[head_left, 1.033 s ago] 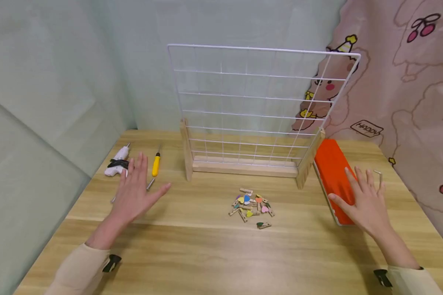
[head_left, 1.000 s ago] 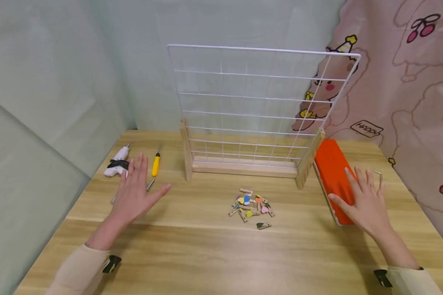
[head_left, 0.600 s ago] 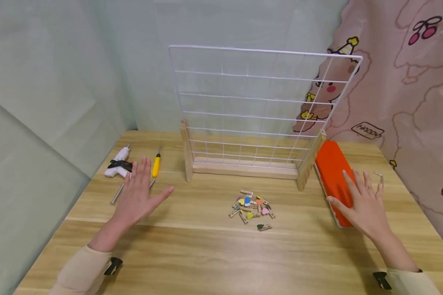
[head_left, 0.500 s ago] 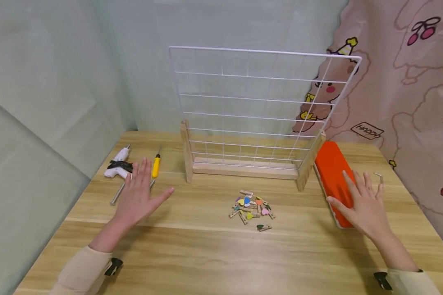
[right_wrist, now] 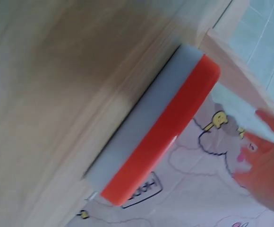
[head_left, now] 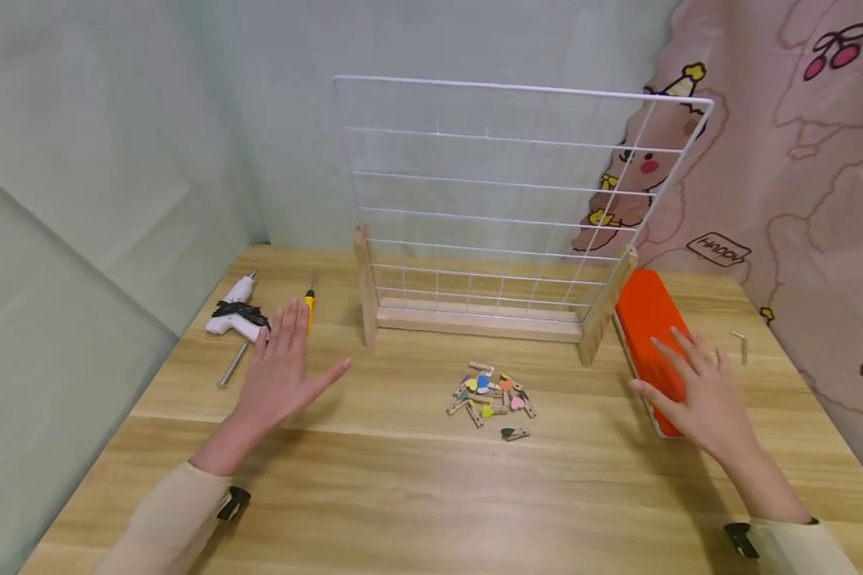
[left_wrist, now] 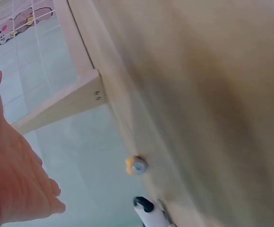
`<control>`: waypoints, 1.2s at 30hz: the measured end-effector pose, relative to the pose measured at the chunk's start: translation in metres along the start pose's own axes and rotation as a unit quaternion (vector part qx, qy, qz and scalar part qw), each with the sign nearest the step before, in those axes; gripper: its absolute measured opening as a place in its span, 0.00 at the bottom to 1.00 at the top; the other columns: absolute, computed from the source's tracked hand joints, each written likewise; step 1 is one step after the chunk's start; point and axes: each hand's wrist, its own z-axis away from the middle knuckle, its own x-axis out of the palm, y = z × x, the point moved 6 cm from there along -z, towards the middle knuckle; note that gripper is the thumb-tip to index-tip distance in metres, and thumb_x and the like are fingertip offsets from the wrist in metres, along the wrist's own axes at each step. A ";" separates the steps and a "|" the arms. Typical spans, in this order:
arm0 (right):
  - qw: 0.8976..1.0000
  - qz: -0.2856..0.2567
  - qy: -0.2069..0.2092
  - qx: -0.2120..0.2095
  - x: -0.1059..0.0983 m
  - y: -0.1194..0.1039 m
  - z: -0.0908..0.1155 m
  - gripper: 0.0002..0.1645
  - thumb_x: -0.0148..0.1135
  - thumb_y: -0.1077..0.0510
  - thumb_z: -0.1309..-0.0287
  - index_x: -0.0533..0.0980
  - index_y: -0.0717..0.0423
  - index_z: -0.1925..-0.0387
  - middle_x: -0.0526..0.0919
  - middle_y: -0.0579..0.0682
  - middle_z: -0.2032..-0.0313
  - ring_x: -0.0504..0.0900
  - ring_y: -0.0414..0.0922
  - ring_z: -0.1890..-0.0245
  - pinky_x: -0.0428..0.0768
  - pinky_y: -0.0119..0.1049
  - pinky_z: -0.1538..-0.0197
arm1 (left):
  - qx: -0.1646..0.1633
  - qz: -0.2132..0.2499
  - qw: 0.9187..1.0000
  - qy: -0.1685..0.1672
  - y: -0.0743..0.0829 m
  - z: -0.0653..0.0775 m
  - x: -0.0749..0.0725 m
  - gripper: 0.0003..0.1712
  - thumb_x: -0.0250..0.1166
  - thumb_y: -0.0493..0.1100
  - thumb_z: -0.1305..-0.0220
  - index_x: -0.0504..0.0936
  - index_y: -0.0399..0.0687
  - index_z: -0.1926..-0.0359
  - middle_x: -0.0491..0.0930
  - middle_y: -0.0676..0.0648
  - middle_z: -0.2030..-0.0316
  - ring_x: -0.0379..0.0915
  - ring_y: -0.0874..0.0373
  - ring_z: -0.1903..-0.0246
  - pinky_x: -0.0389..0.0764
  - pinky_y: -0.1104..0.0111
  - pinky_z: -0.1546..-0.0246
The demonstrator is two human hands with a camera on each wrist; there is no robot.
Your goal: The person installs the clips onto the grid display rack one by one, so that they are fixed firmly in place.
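Note:
My left hand (head_left: 276, 379) hovers over the left part of the table, fingers straight and thumb spread, holding nothing. In the head view its fingertips overlap the yellow screwdriver (head_left: 310, 313), beside a white glue gun (head_left: 236, 310) with a black cord wrapped round it. Over on the right, my right hand (head_left: 708, 403) is raised with relaxed, spread fingers that overlap the long red-lidded box (head_left: 650, 343); the right wrist view shows the hand apart from that box (right_wrist: 156, 127). Between the hands lies a pile of small wooden clothespins (head_left: 485, 395) with coloured hearts.
A white wire grid (head_left: 503, 184) stands upright in a wooden base (head_left: 478, 321) at the back middle. A metal rod (head_left: 232, 366) lies near the glue gun, and a hex key (head_left: 743, 347) right of the red box. One clothespin (head_left: 515, 434) lies apart in front.
My left hand has shifted slightly to the right, uncovering more of the metal rod and covering part of the screwdriver. The right hand's fingers have bent a little. The head view has tilted slightly.

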 end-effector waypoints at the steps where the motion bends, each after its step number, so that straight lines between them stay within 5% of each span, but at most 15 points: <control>1: 1.000 -0.014 0.011 -0.021 0.000 -0.005 -0.002 0.37 0.64 0.46 0.56 0.67 0.57 0.45 0.59 0.59 0.40 0.50 0.56 0.37 0.37 0.52 0.36 | 0.004 0.005 1.000 0.001 0.002 -0.004 0.000 0.54 0.47 0.71 0.49 0.30 0.48 0.34 0.27 0.48 0.34 0.19 0.53 0.36 0.36 0.48 0.39; 4: 0.995 -0.045 0.029 -0.080 0.004 -0.025 -0.008 0.29 0.68 0.55 0.62 0.74 0.59 0.54 0.72 0.57 0.49 0.66 0.55 0.47 0.58 0.49 0.41 | 0.017 0.044 0.999 -0.005 0.010 -0.021 -0.001 0.49 0.43 0.67 0.43 0.29 0.49 0.35 0.24 0.49 0.35 0.20 0.52 0.36 0.35 0.48 0.39; 7: 0.993 -0.057 0.008 -0.104 0.016 -0.047 -0.016 0.25 0.67 0.57 0.60 0.75 0.56 0.55 0.76 0.53 0.54 0.73 0.52 0.53 0.70 0.47 0.52 | 0.012 0.119 0.992 -0.031 0.017 -0.039 0.000 0.44 0.40 0.64 0.39 0.25 0.52 0.36 0.17 0.52 0.37 0.20 0.50 0.36 0.34 0.47 0.40; 12: 0.988 -0.078 -0.060 -0.116 0.047 -0.089 -0.039 0.21 0.62 0.53 0.52 0.74 0.53 0.54 0.77 0.49 0.55 0.76 0.48 0.56 0.75 0.44 0.56 | -0.024 0.259 0.965 -0.030 0.025 -0.069 0.002 0.43 0.41 0.63 0.39 0.23 0.61 0.36 0.18 0.53 0.36 0.23 0.49 0.36 0.39 0.45 0.41; 14: 0.985 -0.082 -0.084 -0.128 0.060 -0.106 -0.050 0.21 0.61 0.51 0.51 0.74 0.51 0.54 0.78 0.48 0.55 0.76 0.47 0.56 0.75 0.43 0.56 | -0.031 0.315 0.948 -0.016 0.029 -0.081 0.002 0.43 0.43 0.63 0.40 0.25 0.65 0.36 0.24 0.53 0.35 0.27 0.51 0.35 0.42 0.47 0.40; 18: 0.970 -0.081 -0.129 -0.189 0.084 -0.135 -0.065 0.18 0.58 0.52 0.48 0.74 0.52 0.54 0.78 0.47 0.56 0.78 0.42 0.60 0.77 0.38 0.59 | -0.026 0.435 0.900 -0.001 0.039 -0.101 0.003 0.41 0.47 0.60 0.40 0.29 0.68 0.36 0.31 0.55 0.34 0.31 0.56 0.35 0.43 0.54 0.37; 23: 0.943 -0.078 -0.173 -0.273 0.104 -0.159 -0.073 0.14 0.55 0.60 0.46 0.75 0.50 0.55 0.78 0.43 0.58 0.77 0.38 0.59 0.76 0.33 0.57 | -0.033 0.541 0.840 0.032 0.041 -0.119 -0.001 0.34 0.49 0.55 0.39 0.47 0.58 0.35 0.48 0.51 0.35 0.45 0.58 0.37 0.50 0.62 0.38; 27: 0.935 -0.044 -0.183 -0.301 0.111 -0.169 -0.074 0.14 0.54 0.57 0.44 0.75 0.50 0.55 0.78 0.43 0.58 0.76 0.39 0.58 0.75 0.33 0.55 | -0.034 0.593 0.803 0.048 0.036 -0.124 -0.005 0.29 0.51 0.53 0.39 0.59 0.50 0.39 0.66 0.46 0.43 0.60 0.58 0.43 0.58 0.62 0.41; 31: 0.935 -0.032 -0.189 -0.299 0.115 -0.172 -0.076 0.15 0.54 0.56 0.44 0.75 0.51 0.54 0.79 0.44 0.58 0.76 0.39 0.58 0.75 0.33 0.54 | -0.017 0.608 0.793 0.033 0.032 -0.125 -0.005 0.26 0.52 0.48 0.39 0.63 0.47 0.41 0.69 0.43 0.47 0.62 0.56 0.45 0.61 0.63 0.43; 36: 0.938 -0.053 -0.202 -0.276 0.119 -0.170 -0.084 0.13 0.56 0.57 0.45 0.76 0.51 0.56 0.80 0.43 0.60 0.77 0.38 0.60 0.75 0.32 0.56 | 0.003 0.580 0.814 0.020 0.024 -0.129 0.008 0.27 0.53 0.47 0.40 0.61 0.48 0.40 0.68 0.43 0.46 0.59 0.57 0.43 0.66 0.73 0.47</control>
